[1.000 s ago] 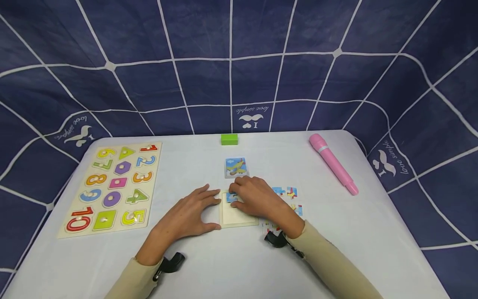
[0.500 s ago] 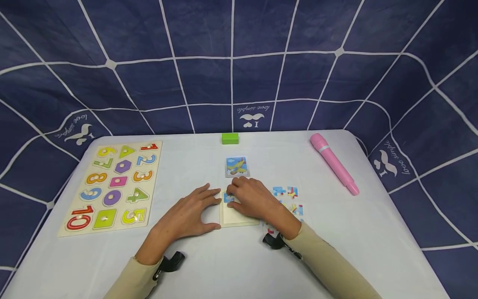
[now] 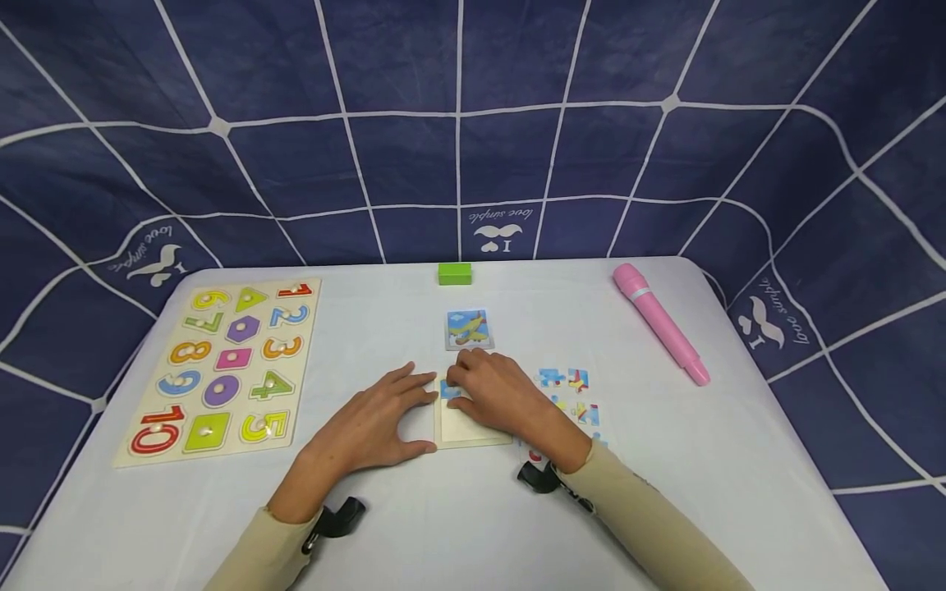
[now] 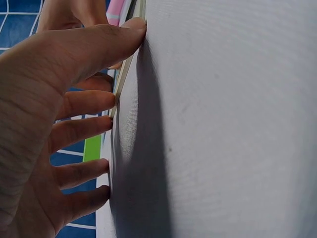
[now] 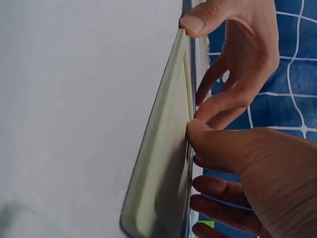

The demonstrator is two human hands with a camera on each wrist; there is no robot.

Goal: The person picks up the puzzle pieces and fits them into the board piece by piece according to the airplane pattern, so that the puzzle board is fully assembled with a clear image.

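Only one blue puzzle piece [image 3: 447,391] visible in the tray [image 3: 476,444] under my right hand [image 3: 493,390], which is pinching it. Left hand [image 3: 378,417] is spread along the tray's edge, gripping nothing. Loose pieces [image 3: 579,378] past my right wrist aren't in yet.

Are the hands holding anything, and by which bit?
The left hand touches the left edge of the tray. The right hand partly covers a blue puzzle piece in the tray's far-left corner; pinched or pressed, I can't tell.
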